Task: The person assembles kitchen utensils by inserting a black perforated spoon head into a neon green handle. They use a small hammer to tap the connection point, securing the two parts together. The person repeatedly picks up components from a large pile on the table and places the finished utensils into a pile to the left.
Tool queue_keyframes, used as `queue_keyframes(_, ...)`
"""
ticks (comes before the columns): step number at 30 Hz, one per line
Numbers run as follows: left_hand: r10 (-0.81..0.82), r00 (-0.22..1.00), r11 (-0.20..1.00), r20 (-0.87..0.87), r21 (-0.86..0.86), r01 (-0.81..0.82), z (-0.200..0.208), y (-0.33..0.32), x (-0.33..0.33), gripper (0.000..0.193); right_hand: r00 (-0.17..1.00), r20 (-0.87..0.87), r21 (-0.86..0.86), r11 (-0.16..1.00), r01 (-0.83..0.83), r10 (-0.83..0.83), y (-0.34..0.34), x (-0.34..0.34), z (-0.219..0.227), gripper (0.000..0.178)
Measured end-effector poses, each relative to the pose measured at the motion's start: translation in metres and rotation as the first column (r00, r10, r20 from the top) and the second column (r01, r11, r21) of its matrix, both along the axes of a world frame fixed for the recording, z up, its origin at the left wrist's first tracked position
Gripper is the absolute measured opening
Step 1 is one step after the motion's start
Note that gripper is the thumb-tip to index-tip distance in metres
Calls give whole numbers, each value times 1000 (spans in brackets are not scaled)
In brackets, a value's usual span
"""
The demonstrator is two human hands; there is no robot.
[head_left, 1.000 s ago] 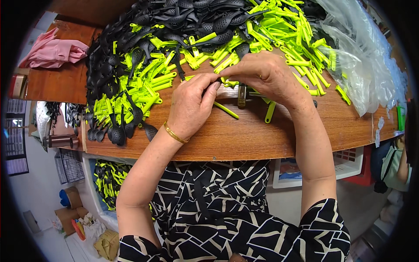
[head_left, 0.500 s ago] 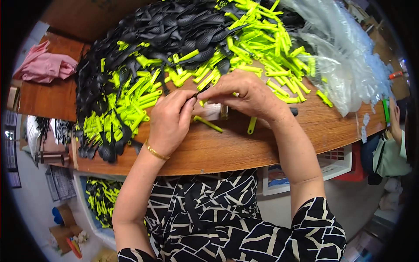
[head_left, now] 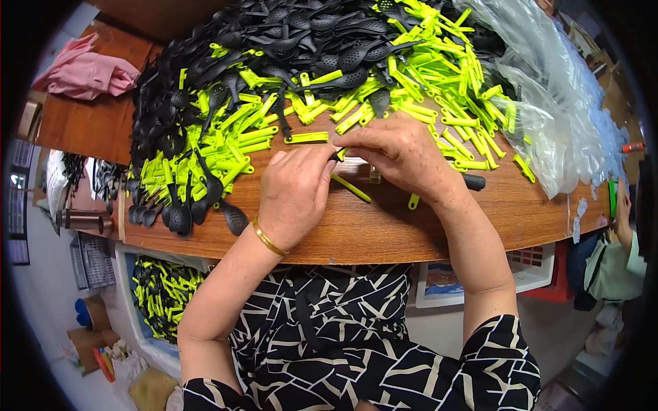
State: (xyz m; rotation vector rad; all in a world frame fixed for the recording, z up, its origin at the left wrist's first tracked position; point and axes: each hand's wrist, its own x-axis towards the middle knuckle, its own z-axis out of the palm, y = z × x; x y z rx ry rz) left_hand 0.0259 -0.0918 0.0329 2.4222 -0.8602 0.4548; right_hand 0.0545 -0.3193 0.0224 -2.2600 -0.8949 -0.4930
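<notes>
Over the wooden table my left hand and my right hand meet, fingertips pinched together. Between them sits a small dark piece with a yellow-green edge; the fingers cover most of it, so its kind is unclear. Just below lies a slim yellow-green handle. Something pale and shiny rests under my right fingers. Beyond the hands spreads a heap of yellow-green handles, mixed along its edge with black perforated spoons. A black handle-like piece is beside my right wrist.
A large pile of black spoon heads covers the table's far side. Clear plastic sheeting drapes over the right. Pink cloth lies far left. Below the edge are a bin of green and black pieces and a white crate.
The view has shifted, moving the table's contents rightward in the picture. Both hands remain together, and a yellow-green edge now shows at the dark piece in the fingers.
</notes>
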Motion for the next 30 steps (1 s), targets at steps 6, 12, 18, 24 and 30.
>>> queue_keyframes(6, -76, 685, 992, -724, -122, -18, 26, 24, 2, 26, 968, 244, -53, 997, -50, 61, 13, 0, -2, 25)
queue_keyframes(12, -599, 153, 705, -786, -608, -365, -7, 49, -9, 31, 936, 325, -63, 990, -124, 137, 23, -5, 5, 29)
queue_keyframes(18, -403, 508, 548, -761, -646, -532, -43, 49, -24, 28, 965, 110, -122, 960, 251, -238, -4, 5, 2, 20)
queue_keyframes(24, -329, 580, 584, -745, -643, -496, -54, 39, -30, 29, 935, -58, -324, 892, 314, -350, -25, 18, -17, 16)
queue_keyframes(30, -324, 577, 579, -750, -639, -505, -52, 41, -30, 28, 933, -186, -113, 950, 290, -307, -46, 24, -7, 27)
